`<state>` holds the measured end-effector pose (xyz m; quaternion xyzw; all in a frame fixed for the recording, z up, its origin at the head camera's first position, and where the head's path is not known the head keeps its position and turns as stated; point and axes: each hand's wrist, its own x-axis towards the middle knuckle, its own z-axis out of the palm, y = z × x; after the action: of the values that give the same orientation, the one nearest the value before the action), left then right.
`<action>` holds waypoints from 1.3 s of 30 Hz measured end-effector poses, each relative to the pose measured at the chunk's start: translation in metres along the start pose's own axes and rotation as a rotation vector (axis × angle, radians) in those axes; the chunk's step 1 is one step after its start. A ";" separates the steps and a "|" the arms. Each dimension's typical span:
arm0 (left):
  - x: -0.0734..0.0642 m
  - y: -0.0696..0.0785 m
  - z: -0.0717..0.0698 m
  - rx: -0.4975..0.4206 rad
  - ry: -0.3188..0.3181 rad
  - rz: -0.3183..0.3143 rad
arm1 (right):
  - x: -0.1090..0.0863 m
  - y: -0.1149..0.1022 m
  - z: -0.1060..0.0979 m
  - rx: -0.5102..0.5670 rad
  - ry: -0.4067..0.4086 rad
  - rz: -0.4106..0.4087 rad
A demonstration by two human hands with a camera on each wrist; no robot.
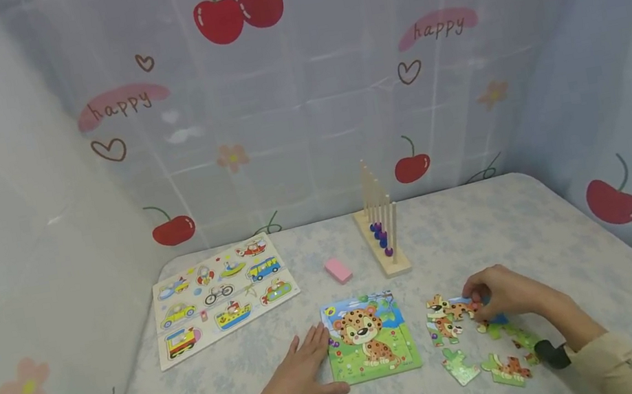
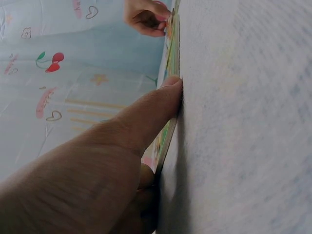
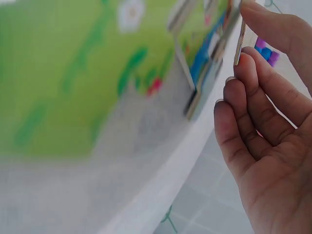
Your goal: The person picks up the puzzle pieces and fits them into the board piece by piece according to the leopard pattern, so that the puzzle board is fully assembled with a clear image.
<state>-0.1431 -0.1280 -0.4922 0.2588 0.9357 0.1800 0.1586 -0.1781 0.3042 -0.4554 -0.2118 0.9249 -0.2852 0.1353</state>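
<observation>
- Clock directions follow the head view, with 12 o'clock on the far side of the table
- The right hand [image 1: 504,294] curls in a narrow pinch, thumb and fingertip closed on one thin puzzle piece [image 3: 240,46], which shows edge-on in the right wrist view, its thin edge running roughly from 12 to between 6 and 7 o'clock of that view; which way its printed side faces is hard to tell
- The relation that matters: the leopard pieces [image 1: 446,330] lie just beside that pinch, between 8 and 9 o'clock from the right hand, far nearer to it than to the left hand
- Around the right hand, green pieces [image 1: 513,334] lie near at 6 o'clock, a leopard-body piece [image 1: 510,368] lies beyond them, and a grassy piece [image 1: 461,366] lies between 7 and 8
- The leopard board [image 1: 373,348] lies flat, well apart from the right hand in that same direction of 8 to 9 o'clock, past the leopard pieces
- The left hand [image 1: 304,374] is the nearer to this board: fingers extended and pinching nothing, it touches the 9 o'clock side, thumb at the 7 o'clock corner
</observation>
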 end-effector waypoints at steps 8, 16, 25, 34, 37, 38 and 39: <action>-0.002 0.001 0.000 -0.002 0.005 0.006 | -0.011 0.002 -0.006 -0.005 0.039 0.044; -0.002 -0.001 0.003 -0.009 0.010 0.004 | -0.010 0.003 -0.010 -0.004 0.063 0.089; -0.003 0.000 0.001 -0.008 0.020 0.011 | -0.007 0.000 -0.012 -0.018 0.058 0.070; -0.003 0.000 0.000 0.007 0.022 0.015 | 0.010 -0.017 -0.007 -0.038 0.073 -0.009; -0.002 0.000 0.001 0.000 0.020 0.011 | 0.021 -0.028 -0.004 -0.041 0.076 -0.041; -0.002 0.000 0.001 -0.001 0.020 0.012 | 0.025 -0.031 -0.003 -0.040 0.075 -0.052; -0.002 0.000 0.001 -0.002 0.018 0.011 | 0.029 -0.034 -0.001 -0.035 0.073 -0.056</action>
<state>-0.1410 -0.1293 -0.4929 0.2621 0.9355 0.1841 0.1494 -0.1932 0.2652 -0.4382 -0.2296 0.9278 -0.2802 0.0895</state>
